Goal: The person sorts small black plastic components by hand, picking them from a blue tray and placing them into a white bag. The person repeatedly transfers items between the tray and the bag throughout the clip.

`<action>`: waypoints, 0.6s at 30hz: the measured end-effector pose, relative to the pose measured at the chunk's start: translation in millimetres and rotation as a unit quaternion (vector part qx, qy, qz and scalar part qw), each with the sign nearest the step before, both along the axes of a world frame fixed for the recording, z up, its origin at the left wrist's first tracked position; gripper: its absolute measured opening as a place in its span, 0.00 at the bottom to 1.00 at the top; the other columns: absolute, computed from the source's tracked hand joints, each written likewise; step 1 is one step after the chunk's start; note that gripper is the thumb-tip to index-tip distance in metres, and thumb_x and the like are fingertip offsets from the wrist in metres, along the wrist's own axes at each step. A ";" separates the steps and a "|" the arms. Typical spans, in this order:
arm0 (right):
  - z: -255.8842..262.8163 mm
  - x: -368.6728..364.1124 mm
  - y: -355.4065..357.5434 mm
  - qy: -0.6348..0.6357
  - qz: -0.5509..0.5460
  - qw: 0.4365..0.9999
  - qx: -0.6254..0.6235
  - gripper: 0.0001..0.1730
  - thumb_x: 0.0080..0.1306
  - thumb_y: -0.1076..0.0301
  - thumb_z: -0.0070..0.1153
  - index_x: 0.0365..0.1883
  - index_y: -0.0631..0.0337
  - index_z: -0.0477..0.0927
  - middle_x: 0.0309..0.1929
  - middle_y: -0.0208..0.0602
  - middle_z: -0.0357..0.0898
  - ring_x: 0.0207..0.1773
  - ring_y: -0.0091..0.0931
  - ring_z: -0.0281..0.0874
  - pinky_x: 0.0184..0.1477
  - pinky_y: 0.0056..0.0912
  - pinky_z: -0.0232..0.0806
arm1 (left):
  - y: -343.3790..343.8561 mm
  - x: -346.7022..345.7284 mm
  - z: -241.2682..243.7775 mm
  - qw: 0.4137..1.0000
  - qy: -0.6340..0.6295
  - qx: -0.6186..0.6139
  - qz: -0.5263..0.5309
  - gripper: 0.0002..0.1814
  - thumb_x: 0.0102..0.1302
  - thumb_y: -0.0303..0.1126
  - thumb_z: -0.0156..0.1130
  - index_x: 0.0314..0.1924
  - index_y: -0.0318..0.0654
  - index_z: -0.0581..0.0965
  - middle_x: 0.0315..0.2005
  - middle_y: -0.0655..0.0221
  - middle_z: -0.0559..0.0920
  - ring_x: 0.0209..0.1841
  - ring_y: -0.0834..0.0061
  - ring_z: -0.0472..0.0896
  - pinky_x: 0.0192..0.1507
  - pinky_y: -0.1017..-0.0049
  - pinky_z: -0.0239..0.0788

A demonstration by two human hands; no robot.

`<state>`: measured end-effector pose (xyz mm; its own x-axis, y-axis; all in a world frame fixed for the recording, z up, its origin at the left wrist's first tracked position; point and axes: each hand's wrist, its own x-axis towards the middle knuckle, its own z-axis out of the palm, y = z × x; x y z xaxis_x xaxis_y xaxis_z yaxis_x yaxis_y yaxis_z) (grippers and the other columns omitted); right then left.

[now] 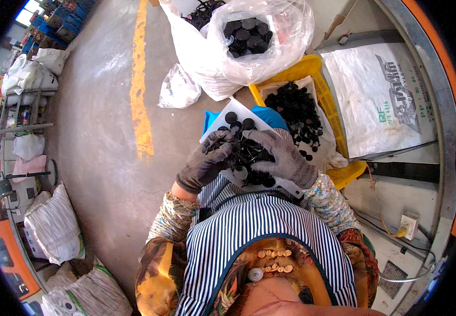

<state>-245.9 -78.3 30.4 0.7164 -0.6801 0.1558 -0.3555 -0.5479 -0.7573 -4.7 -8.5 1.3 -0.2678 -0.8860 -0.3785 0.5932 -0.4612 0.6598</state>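
A white plastic sheet (218, 124) lies tilted across the person's lap, bearing a heap of black disc-headed plastic parts (247, 154) with thin stems. My left hand (210, 160), in a dark grey knit glove, has its fingers curled around several of these parts at the heap's left side. From the right, my right hand (287, 158), also gloved, reaches over the heap with thumb and forefinger spread apart. Its fingers touch the parts, and no part is plainly gripped in it. Some fingers of both hands are hidden.
Beside the right knee stands a yellow plastic crate (330, 114) with more black parts (295, 110). Ahead are a clear plastic bag (291, 59) of black discs and a small tied bag (180, 89). A printed white sack (370, 98) lies at right; woven sacks (54, 225) stand left.
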 end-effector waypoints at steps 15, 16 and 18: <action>17.2 25.2 -18.5 -0.025 -0.034 0.994 0.102 0.18 0.62 0.64 0.68 0.48 0.60 0.81 0.41 0.41 0.83 0.42 0.35 0.81 0.49 0.34 0.73 | 2.5 -18.5 9.9 0.993 0.070 -0.092 -0.024 0.38 0.68 0.36 0.69 0.75 0.41 0.63 0.68 0.66 0.71 0.69 0.69 0.70 0.71 0.64 0.63; 15.5 28.8 -17.3 -0.036 -0.051 0.995 0.081 0.18 0.62 0.64 0.67 0.48 0.60 0.81 0.41 0.41 0.82 0.41 0.35 0.81 0.49 0.34 0.73 | 3.6 -21.2 8.4 0.994 0.077 -0.079 -0.006 0.37 0.69 0.36 0.68 0.74 0.42 0.63 0.68 0.66 0.72 0.68 0.69 0.71 0.71 0.64 0.63; 9.0 34.8 -13.7 -0.057 -0.086 0.994 0.040 0.17 0.63 0.64 0.66 0.48 0.61 0.80 0.40 0.43 0.81 0.41 0.36 0.80 0.48 0.35 0.73 | 1.8 -31.7 7.1 0.991 0.115 -0.061 0.024 0.34 0.71 0.36 0.66 0.73 0.42 0.64 0.67 0.66 0.73 0.67 0.67 0.72 0.71 0.63 0.64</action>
<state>-211.1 -92.1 39.4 0.5701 -0.8038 0.1701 -0.3483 -0.4240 -0.8360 -36.3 -6.7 8.4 -0.2904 -0.9355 -0.2013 0.7541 -0.3533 0.5536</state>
